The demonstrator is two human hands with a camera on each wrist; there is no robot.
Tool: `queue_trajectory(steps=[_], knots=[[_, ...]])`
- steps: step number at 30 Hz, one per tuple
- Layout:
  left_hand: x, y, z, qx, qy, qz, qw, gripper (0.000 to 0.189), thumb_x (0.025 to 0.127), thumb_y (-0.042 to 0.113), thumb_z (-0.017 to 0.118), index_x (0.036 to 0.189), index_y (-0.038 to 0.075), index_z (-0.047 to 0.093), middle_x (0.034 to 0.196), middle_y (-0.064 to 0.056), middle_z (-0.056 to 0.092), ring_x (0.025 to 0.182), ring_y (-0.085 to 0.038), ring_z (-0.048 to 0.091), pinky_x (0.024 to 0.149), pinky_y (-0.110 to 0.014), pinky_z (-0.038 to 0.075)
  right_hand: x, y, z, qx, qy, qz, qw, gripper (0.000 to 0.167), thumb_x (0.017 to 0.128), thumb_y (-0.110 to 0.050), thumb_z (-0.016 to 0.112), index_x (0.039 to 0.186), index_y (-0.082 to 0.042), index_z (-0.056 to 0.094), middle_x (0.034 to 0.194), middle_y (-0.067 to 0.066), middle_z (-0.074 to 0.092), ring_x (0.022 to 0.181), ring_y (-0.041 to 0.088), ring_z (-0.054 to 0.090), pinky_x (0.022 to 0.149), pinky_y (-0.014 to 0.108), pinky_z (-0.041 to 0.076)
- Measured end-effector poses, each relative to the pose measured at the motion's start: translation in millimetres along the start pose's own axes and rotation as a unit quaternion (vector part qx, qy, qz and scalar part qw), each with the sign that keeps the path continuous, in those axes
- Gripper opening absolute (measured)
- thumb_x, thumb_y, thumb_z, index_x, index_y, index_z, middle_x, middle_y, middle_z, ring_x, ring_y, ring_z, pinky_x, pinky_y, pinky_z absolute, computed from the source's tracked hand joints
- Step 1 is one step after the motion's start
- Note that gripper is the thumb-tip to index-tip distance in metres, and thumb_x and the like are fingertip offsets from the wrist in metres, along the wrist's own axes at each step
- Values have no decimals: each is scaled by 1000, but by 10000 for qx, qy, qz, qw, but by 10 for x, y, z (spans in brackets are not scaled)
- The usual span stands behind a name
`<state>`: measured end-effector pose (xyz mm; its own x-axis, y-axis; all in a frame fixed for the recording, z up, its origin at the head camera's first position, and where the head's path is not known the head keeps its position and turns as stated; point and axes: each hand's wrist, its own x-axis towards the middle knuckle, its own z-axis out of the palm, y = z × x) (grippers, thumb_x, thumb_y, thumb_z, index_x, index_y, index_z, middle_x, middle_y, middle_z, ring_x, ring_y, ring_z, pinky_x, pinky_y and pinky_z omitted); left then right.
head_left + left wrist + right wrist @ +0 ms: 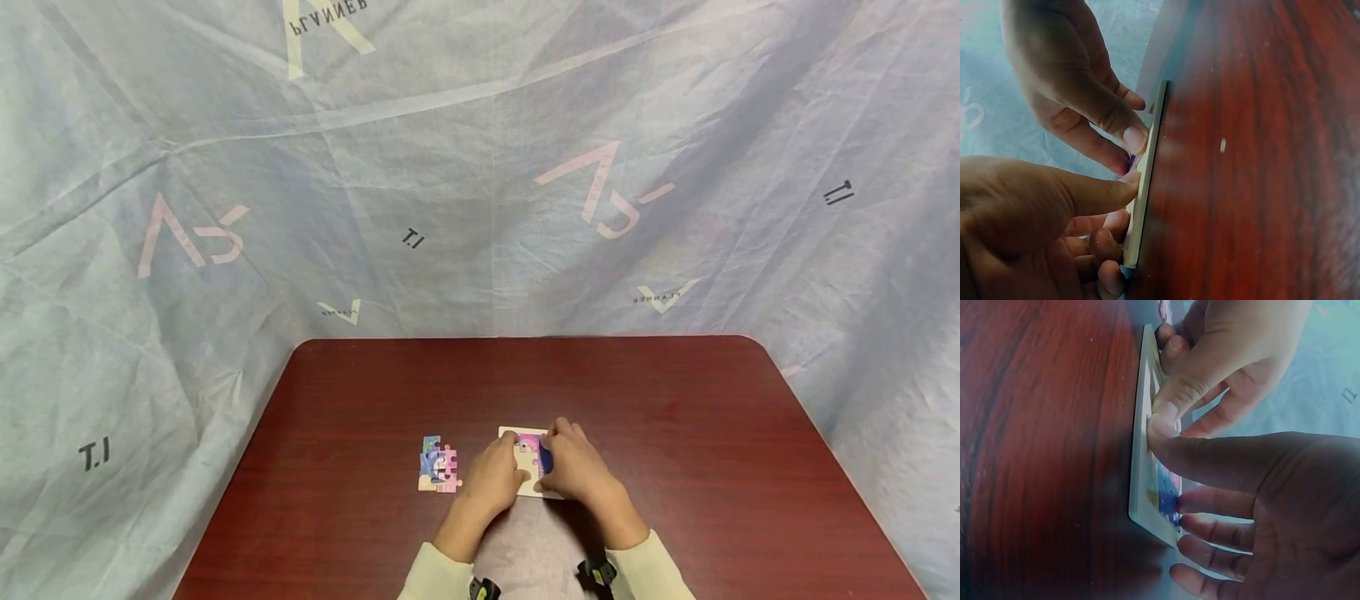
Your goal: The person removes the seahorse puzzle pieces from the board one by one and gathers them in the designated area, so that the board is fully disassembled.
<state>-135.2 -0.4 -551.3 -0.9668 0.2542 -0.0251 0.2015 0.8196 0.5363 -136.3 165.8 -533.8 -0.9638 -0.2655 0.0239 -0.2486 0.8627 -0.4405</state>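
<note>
A cream puzzle board [527,477] lies on the table between my two hands. Pink puzzle pieces [527,441] fill part of its far side, and a dark blue patch [1167,501] shows under my right fingertips. My left hand [491,475] grips the board's left side, thumb at the near rim and fingers curled by the left end. From the right, my right hand [577,462] reaches over the board, its fairly straight fingers touching the blue patch and its thumb close to the left thumb. Both hands hide much of the picture.
Left of the board, a cluster of joined pink and blue puzzle pieces [438,467] lies on the dark red wooden table [360,400]. Grey printed cloth [480,167] hangs behind and along both sides of the table.
</note>
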Motion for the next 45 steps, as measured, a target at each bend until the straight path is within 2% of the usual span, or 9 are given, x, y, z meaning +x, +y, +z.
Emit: queue_trajectory(steps=[18,30,37,45], knots=[[16,-19,-6,-266,-82,-21,9996,53,87,16,85,130,8,55,82,3,61,70,-12,58,68,-32,49,8,-40,-25,-235,-48,90,9997,71,56,-23,104,114,4,75,109,10,62,105,32,60,95,49,55],[28,-34,-3,-291,-116,-38,9995,54,86,16,86,129,11,55,80,4,61,68,-10,57,64,-31,46,21,-5,-19,-215,-33,39,9998,67,56,-25,104,112,2,77,107,8,60,104,31,59,91,49,56],[-4,-70,18,-397,-20,58,9992,47,86,14,86,120,12,54,80,4,58,67,-9,52,63,-29,43,31,35,0,0,-207,104,9997,63,56,-25,105,109,-2,80,109,6,58,106,29,55,90,47,56],[-28,-41,36,-429,197,149,9988,42,86,13,86,114,12,54,81,2,59,67,-10,52,62,-29,43,33,43,-15,-57,-154,50,9999,64,55,-24,104,110,-2,80,106,6,57,103,28,55,87,46,56]])
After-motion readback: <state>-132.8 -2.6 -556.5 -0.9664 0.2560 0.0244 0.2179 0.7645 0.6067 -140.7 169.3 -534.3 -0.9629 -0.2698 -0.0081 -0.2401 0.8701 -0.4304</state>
